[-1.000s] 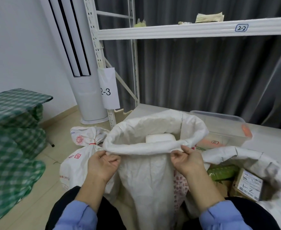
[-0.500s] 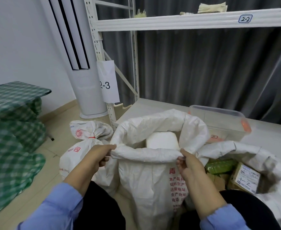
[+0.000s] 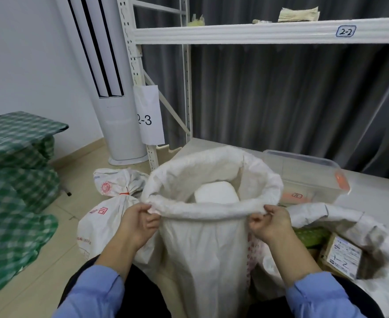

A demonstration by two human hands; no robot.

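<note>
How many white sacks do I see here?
3: middle sack, gripped by the left hand and right hand; tied sack on the floor, left; open sack with boxes, right. More may be hidden.

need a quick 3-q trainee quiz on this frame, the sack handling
1. True or false: the left hand and the right hand both grip the rolled rim of the open white sack.
2. What shows inside the sack? A) a white package B) a red ball C) a glass bottle
3. Fill in: the paper tag hanging on the rack post reads ___.
Key: 1 true; 2 A; 3 2-3.
</note>
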